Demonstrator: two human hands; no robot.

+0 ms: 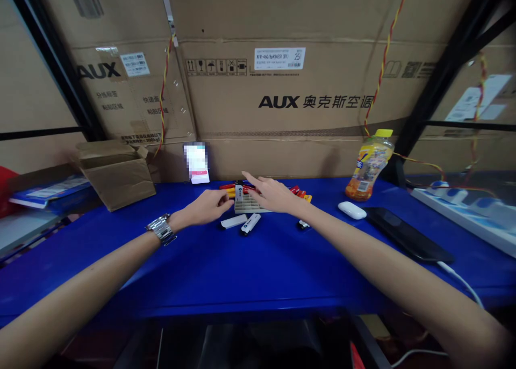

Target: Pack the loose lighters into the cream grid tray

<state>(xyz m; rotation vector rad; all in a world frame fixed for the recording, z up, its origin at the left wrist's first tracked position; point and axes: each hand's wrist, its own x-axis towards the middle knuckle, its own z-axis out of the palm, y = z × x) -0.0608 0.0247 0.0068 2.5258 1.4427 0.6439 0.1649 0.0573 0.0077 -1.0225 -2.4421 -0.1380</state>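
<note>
Pale, gridded, box-shaped tray (246,208) sits on the bench (226,277) between my hands, long axis apparently left to right; my right hand (271,193) covers part of it. One white, flat, dark-topped lighter-like piece (239,193) stands upright at its left end. My right hand reaches over the tray, index finger extended past it; whether it grips anything, cannot tell. My left hand (209,205) is by the tray's left side, fingers curled inward; a hold is also unclear.

Near side, two loose white pieces: the left one (235,222) lies nearly crosswise, dark end left; its neighbour (251,224) lies aslant, dark end toward me. Smooth red and yellow sticks (297,190) show past my right hand, more by my left fingertips.

Blue, glossy bench surface runs from the loose pieces to the front edge. Back edge meets a large printed brown cardboard carton (322,132). Right of my right forearm: rounded white case (352,210), flat black slab (403,232), waisted clear bottle (368,165).
</note>
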